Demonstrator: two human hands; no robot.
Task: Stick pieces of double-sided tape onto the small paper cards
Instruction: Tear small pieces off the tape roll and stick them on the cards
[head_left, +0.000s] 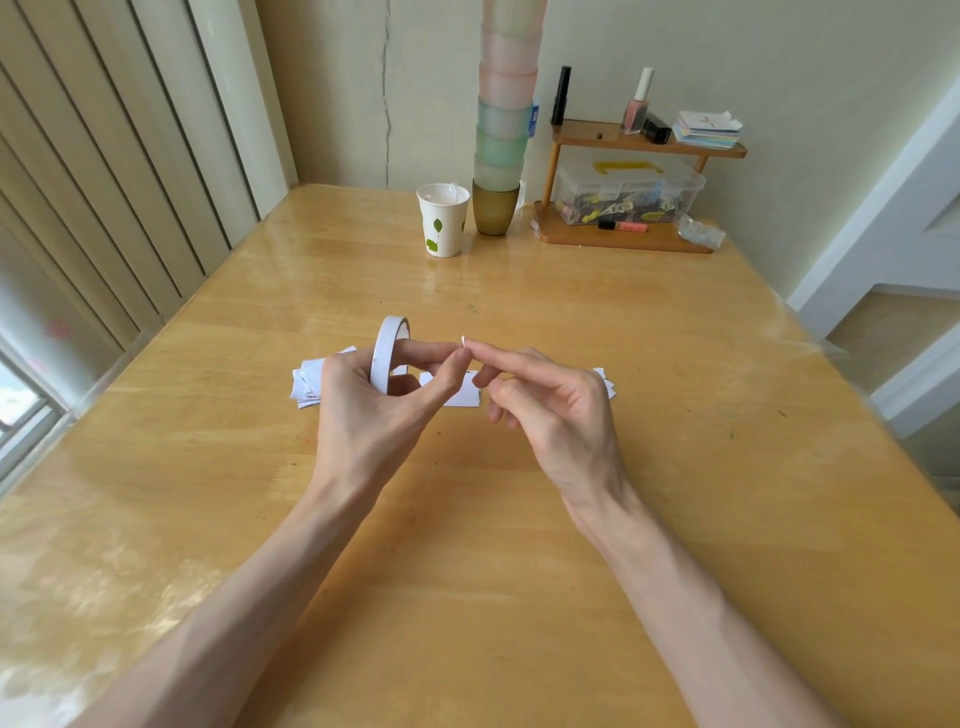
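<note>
1. The tape roll (385, 358) is worn like a ring on the index finger of the left hand (363, 410), standing on edge above the table (467, 545).
2. The left thumb and index finger are closed tip to tip in a pinch, and a small white piece of tape (464, 340) shows just at that meeting point.
3. The right hand (550, 415) is brought in from the other side. Its index finger is stretched out to touch the same piece and the other fingers are loosely curled; whether its thumb pinches the piece cannot be told.
4. A single card (462, 397) lies flat on the table directly below the joined fingertips, its long axis running left to right — the coming move is judged to be a short lowering straight down onto it.
5. Both hands are equally near this card; the left thumb overlaps its left end in the view.
6. A left pile of cards (309, 387) is partly hidden behind the left hand, and more cards at the right (605, 382) peek out past the right hand.
7. The table is glossy pale wood. At its far edge a paper cup (442, 221), a tall stack of cups (503, 130) and a small wooden shelf (644, 143) are set against the wall — vertical blinds (104, 156) hang at the left.
</note>
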